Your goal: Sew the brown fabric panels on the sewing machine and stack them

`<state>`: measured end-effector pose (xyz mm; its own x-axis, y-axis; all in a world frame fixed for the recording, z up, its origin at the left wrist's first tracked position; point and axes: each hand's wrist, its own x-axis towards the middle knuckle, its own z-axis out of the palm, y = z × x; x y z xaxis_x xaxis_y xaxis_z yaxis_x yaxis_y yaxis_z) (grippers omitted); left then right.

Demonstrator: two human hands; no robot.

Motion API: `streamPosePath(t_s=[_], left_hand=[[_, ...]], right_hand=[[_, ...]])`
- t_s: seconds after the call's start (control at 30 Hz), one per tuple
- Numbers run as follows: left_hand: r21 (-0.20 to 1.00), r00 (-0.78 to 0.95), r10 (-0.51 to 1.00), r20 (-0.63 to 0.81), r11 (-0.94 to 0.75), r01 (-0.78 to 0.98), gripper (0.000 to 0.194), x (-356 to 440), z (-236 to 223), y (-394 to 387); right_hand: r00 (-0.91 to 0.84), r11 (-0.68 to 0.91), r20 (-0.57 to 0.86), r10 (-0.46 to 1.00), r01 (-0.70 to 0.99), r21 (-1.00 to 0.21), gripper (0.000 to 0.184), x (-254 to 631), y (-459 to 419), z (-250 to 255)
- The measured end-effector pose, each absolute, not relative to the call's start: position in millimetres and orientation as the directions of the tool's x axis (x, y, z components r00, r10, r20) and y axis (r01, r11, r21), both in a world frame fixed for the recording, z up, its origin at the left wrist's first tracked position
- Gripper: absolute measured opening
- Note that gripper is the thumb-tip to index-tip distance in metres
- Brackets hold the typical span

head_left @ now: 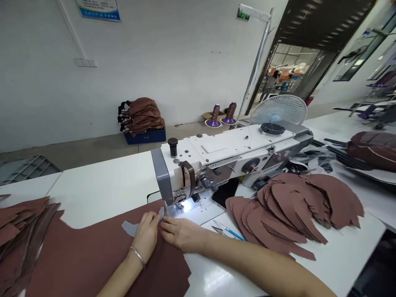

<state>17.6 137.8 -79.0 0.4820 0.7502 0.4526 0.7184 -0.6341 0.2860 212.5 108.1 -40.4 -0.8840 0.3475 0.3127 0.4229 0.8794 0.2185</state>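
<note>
A large brown leather-like panel [89, 251] lies across the white table in front of the sewing machine [213, 152]. My left hand [147, 231], with a bracelet at the wrist, has its fingers closed at the panel's upper right edge. Light grey backing [130, 227] shows beside that hand and at its fingertips. Close against it, my right hand [179, 234] pinches the same edge of the panel. Both hands are just left of and below the machine's lit needle area [181, 206]. The fingers partly hide the edge they hold.
Cut brown pieces [284, 206] are piled on the right, beside scissors [218, 227] and a blue pen [233, 233]. More brown pieces [21, 235] lie at left. Thread cones [215, 113], a fan [278, 109] and a loaded blue crate [145, 136] stand behind.
</note>
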Motion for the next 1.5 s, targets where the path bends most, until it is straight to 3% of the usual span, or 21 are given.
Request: streamPosePath(t_s=[0.4, 1.03, 1.17, 1.37, 1.5], left_hand=[[0.216, 0.572, 0.755, 0.322, -0.646, 0.732, 0.031, 72, -71, 124], [0.150, 0.567, 0.808, 0.162, -0.588, 0.795, 0.034, 90, -65, 124], [0.138, 0.581, 0.790, 0.196, -0.608, 0.781, 0.033, 92, -66, 128], [-0.018, 0.582, 0.771, 0.257, -0.598, 0.801, 0.033, 81, -62, 124], [-0.108, 0.678, 0.672, 0.298, -0.682, 0.723, 0.035, 72, -64, 116]], right_hand=[[-0.820, 0.862, 0.326, 0.471, 0.506, 0.027, 0.030, 264, 62, -46], [-0.786, 0.853, 0.393, 0.476, 0.522, 0.011, 0.027, 268, 61, -55], [-0.786, 0.850, 0.391, 0.479, 0.527, 0.018, 0.028, 268, 61, -54], [-0.780, 0.831, 0.405, 0.477, 0.550, 0.080, 0.027, 269, 65, -52], [-0.764, 0.821, 0.422, 0.488, 0.566, 0.074, 0.025, 268, 59, -53]])
